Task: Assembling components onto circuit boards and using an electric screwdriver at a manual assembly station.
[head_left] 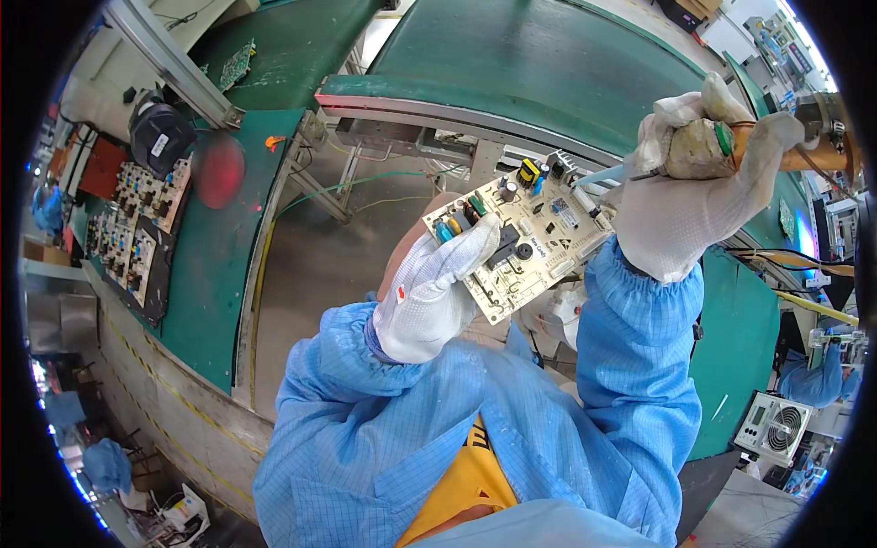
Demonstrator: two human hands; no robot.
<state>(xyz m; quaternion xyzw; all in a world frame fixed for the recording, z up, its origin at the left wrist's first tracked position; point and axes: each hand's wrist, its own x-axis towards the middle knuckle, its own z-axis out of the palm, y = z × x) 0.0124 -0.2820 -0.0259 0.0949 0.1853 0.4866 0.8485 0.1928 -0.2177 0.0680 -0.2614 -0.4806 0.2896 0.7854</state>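
My left hand point(434, 297), in a white glove, grips a cream-coloured circuit board point(553, 260) by its left side, thumb on top. The board is tilted in front of my chest and carries capacitors, a yellow-and-black transformer and a heat sink near its far edge. In my right hand point(671, 215), also gloved, is a dispensing tool point(702, 149) with a tape-wrapped body and a pale blue tapered tip point(603, 176). That tip points left, at the board's upper right edge beside the heat sink. Whether it touches the board I cannot tell.
A green conveyor belt point(512, 55) with a metal rail runs across the far side. Left, a green work surface point(224, 301) carries several circuit boards point(137, 228) and a black device point(163, 135). An orange-brown cylinder point(827, 151) adjoins my right hand. A white fan unit point(774, 426) stands lower right.
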